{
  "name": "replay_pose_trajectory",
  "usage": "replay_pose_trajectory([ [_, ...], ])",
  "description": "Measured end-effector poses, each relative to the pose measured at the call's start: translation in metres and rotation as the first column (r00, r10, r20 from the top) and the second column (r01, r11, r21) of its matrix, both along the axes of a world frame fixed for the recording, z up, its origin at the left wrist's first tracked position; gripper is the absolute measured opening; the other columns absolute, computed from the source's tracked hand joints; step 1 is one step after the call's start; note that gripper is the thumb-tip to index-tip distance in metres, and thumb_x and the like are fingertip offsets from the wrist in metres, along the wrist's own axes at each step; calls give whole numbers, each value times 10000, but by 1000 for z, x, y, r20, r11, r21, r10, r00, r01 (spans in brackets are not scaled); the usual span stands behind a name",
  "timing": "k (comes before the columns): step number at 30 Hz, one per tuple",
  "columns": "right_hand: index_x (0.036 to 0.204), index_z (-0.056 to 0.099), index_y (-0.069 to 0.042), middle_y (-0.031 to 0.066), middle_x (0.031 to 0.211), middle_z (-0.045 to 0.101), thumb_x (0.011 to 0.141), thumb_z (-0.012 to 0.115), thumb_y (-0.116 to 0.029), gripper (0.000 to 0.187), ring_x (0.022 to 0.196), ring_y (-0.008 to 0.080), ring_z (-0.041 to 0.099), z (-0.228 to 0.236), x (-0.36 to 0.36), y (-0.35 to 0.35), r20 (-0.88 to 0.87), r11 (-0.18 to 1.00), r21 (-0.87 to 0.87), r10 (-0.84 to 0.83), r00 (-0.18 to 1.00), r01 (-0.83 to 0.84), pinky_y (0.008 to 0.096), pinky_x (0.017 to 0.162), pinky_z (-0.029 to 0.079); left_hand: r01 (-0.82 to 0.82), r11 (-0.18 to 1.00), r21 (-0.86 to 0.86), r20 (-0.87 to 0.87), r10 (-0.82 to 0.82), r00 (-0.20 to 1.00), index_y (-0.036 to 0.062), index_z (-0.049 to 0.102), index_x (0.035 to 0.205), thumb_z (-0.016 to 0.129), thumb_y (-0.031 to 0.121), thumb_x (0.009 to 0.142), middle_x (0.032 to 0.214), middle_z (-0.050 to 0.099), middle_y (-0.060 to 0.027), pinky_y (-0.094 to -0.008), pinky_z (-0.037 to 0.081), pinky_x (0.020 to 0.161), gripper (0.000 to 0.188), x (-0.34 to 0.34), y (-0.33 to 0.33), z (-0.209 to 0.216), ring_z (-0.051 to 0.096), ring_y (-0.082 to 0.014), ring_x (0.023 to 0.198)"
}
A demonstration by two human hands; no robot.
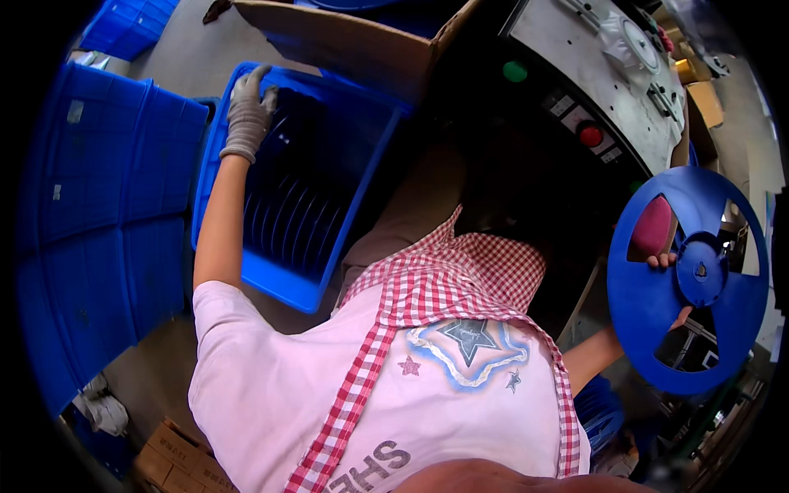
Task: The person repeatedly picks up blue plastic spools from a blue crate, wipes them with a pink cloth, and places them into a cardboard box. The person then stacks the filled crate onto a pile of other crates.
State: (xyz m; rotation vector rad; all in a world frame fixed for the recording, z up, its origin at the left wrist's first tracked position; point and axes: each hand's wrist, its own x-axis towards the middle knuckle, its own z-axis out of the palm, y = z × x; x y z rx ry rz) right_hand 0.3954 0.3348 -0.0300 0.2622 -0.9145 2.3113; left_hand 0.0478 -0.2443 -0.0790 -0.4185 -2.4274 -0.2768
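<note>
My left hand (248,115), in a grey knitted glove, is at the far left corner of a blue plastic bin (288,287). Its fingers are stretched and apart, with nothing visible in them. Inside the bin, several dark blue discs (292,220) stand on edge in a row; shadow hides most of the bin's far part. On the right, my bare right hand (662,260) grips a blue plastic reel (645,324) near its hub. The reel has large cut-out windows, and the fingers and thumb show through them while the palm is hidden behind.
Stacked blue crates (115,189) stand at the left. An open cardboard box (345,41) lies beyond the bin. A machine with a pale metal top (575,41), a green button (515,71) and a red button (590,134) fills the far right. Brown cartons (181,456) sit at lower left.
</note>
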Motion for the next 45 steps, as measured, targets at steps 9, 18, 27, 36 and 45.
replay_pose_trajectory([
  [9,1311,321,82,225,1190,426,878,499,-471,724,1063,293,462,6,27,20,32,987,81,-144,989,141,420,947,395,-197,948,252,442,69,894,35,149,1488,611,450,845,1237,532,-254,-411,423,975,894,-94,222,142,515,-361,1188],
  [18,1306,308,89,210,1136,461,907,472,-444,686,1045,275,471,-18,80,21,161,960,56,-280,946,274,395,933,403,-193,818,-542,-83,177,981,179,177,1497,627,56,758,1462,353,-161,-536,289,1081,874,-235,173,145,331,-321,1368],
  [27,1296,331,108,222,1155,468,911,463,-447,688,1050,298,473,-2,68,36,114,977,45,-211,971,207,419,917,416,-97,866,-491,-170,13,985,183,255,1471,736,240,742,1157,613,-208,-434,430,984,875,-175,166,213,587,-358,1094],
  [36,1368,438,-40,129,1061,568,895,570,-210,519,906,186,576,12,-38,-41,271,950,291,-192,943,110,296,792,490,439,42,897,-87,-959,269,177,217,1485,604,328,916,958,642,-99,-343,522,832,705,95,263,133,642,-202,872],
  [45,1335,529,-116,48,872,461,871,599,-417,557,791,138,494,-3,-76,-86,80,631,730,-460,884,263,263,732,423,199,-108,974,-149,-968,204,89,500,1281,580,280,949,983,628,-73,-278,506,806,391,205,361,38,610,-146,865],
])
